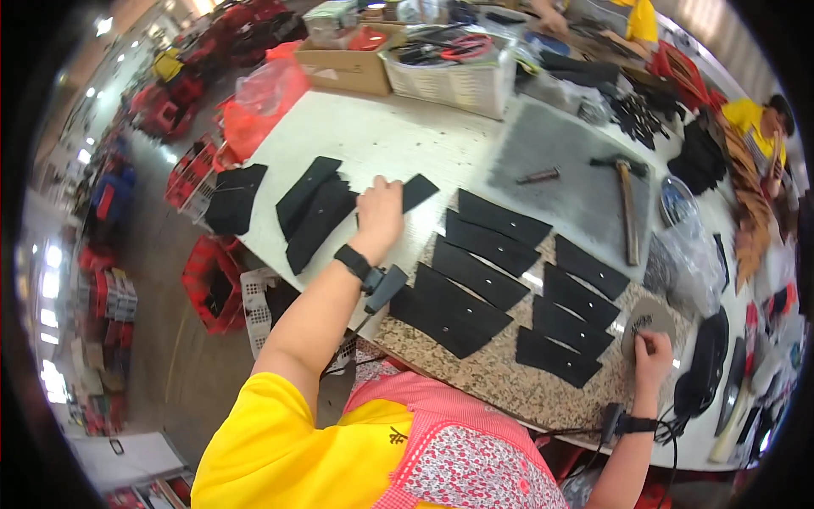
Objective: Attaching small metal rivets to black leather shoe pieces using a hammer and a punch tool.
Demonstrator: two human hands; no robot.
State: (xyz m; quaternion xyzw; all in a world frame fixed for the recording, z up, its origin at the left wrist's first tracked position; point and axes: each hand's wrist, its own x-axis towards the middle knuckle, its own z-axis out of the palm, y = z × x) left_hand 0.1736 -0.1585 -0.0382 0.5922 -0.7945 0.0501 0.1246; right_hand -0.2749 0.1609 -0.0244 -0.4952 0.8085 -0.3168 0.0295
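Several black pieces [458, 301], hammer [629, 208] on mat [551, 140], cardboard box [343, 71]

Ceiling lamps [103, 25]: small, burnt out to white toward ten o'clock;
Table [381, 127]: brightly and fairly evenly lit, palest near twelve o'clock; shadows soft;
Black pieces [482, 273]: very dark, little surface texture showing; pinpoint glints;
Clear plastic bag [682, 267]: streaked with highlights at three o'clock;
Floor [161, 339]: dimmer, with pale sheen toward ten o'clock;
Background clutter [106, 297]: smeared and soft at nine o'clock; blown-out patches beyond;
Rim: fisheye bending, fading to black all round
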